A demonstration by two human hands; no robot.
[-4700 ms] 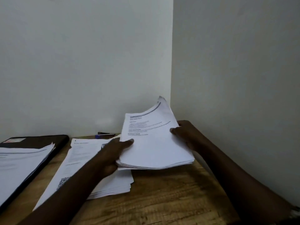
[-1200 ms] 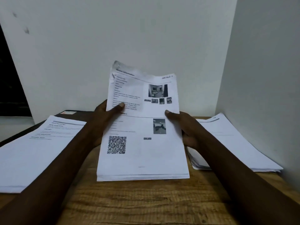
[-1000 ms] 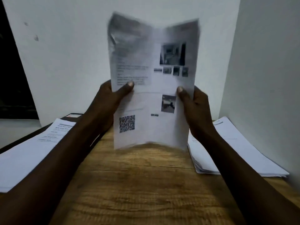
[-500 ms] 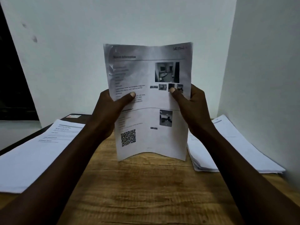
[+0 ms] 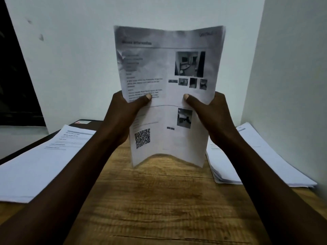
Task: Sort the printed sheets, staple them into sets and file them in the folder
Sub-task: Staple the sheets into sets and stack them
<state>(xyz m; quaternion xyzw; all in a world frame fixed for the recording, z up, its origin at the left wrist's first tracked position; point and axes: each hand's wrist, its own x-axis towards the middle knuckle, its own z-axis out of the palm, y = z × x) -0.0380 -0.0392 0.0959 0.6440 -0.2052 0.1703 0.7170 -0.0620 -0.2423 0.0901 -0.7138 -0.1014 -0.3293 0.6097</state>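
A bundle of printed sheets (image 5: 168, 71) with photos and a QR code stands upright in front of me, its bottom edge bowed just above the wooden table (image 5: 159, 200). My left hand (image 5: 122, 117) grips its left side, thumb pressed on the front. My right hand (image 5: 210, 115) grips the right side the same way. A stack of printed sheets (image 5: 40, 160) lies on the left, partly over a dark folder (image 5: 85, 123). Another stack of sheets (image 5: 261, 156) lies on the right by the wall.
White walls close the table in at the back and right, meeting in a corner. A dark opening shows at far left. Bare wood lies between the two side stacks, in front of me.
I put one stack down on the right, lifted the middle bundle off the table and stood it upright in both hands. Over the last half second it shifted only slightly.
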